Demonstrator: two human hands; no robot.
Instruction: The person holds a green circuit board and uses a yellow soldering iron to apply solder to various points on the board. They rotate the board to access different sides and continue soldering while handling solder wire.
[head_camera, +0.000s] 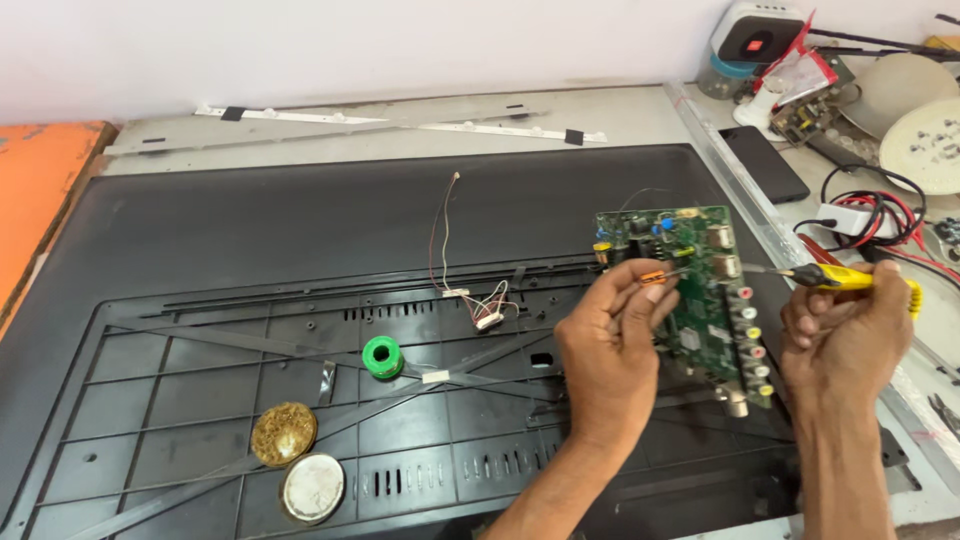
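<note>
Head view. Left hand (612, 338), forearm rising from the lower edge, wrist bent, fingers curled together over the left part of the green circuit board (690, 290); thumb and forefinger pinch a small orange-tipped piece (651, 276) from which a thin wire runs onto the board. Right hand (845, 335), just right of the board, knuckles toward the camera, fingers closed around the yellow handle of a soldering iron (850, 280). The iron's long axis lies nearly level, its dark metal tip pointing left toward the board's right edge, where a column of coloured round sockets stands. The board is rectangular, long axis running away from the camera, tilted slightly, resting on the black plastic back cover (300, 300) of a flat screen. Left of the board: a loose bundle of thin wires (470, 290), a green solder spool (382, 357), a round tin of brass wool (283, 434) and its lid (313, 488)
</note>
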